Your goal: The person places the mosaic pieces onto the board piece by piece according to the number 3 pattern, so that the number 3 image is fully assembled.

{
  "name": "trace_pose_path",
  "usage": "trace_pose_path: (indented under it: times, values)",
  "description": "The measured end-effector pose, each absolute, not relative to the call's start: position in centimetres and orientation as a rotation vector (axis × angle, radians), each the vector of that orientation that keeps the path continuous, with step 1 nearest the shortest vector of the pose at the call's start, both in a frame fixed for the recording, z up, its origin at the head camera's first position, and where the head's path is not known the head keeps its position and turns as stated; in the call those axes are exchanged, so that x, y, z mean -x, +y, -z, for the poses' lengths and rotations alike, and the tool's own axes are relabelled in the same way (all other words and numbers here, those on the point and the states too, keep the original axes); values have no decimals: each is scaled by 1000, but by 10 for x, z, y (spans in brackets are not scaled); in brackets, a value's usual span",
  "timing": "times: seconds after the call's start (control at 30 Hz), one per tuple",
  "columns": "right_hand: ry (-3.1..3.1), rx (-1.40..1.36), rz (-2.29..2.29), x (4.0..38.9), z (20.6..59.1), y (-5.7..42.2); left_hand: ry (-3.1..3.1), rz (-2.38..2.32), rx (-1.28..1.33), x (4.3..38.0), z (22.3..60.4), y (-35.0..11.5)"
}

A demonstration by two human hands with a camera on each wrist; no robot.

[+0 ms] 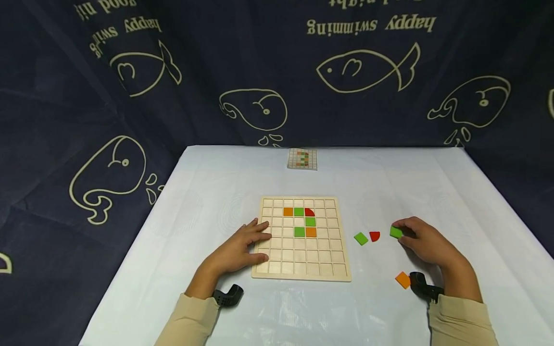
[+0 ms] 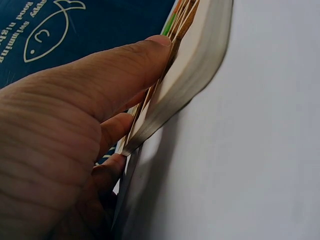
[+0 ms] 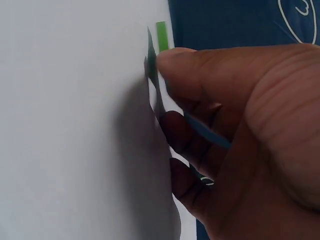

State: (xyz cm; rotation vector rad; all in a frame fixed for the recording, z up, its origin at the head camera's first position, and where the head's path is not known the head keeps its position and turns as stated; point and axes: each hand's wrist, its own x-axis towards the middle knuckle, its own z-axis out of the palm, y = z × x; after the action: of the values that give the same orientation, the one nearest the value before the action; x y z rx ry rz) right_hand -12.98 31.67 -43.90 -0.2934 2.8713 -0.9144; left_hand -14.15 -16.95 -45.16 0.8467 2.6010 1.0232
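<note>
My left hand [image 1: 238, 247] rests on the left side of a wooden grid board [image 1: 303, 270], its fingers and thumb spread over the edge squares. Orange, green and red tiles sit in the upper middle cells of that board, among them a red quarter-circle [image 1: 309, 212]. To the right of the board, my right hand [image 1: 428, 240] pinches a green square tile [image 1: 396, 232] between thumb and fingers. In the right wrist view the tile [image 3: 161, 35] shows edge-on past the thumb tip, close over the white table.
Between board and right hand lie a loose green tile [image 1: 361, 239] and a red quarter-circle piece [image 1: 374, 236]. An orange tile [image 1: 403, 280] lies near the right wrist camera [image 1: 421, 286]. At the table's back edge is a small card [image 1: 302, 159] with a grid pattern.
</note>
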Motion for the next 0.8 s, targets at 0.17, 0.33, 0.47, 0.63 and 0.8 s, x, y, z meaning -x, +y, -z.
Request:
trace_pose_path:
  times: [0.17,0.33,0.47,0.63,0.8]
  values:
    - [2902,325,917,130,436,314,2599,-1023,-853,142,452,-170]
    - [2928,396,945,129,430,304,2601,-1026,-857,142,453,-170]
    - [2925,426,961,129,423,289,2602,-1028,-855,142,454,-170]
    - [2887,468,989,131,415,270,2601,-1029,-863,143,454,-170]
    - [2863,503,993,136,410,254,2598,-1041,-859,142,454,-169]
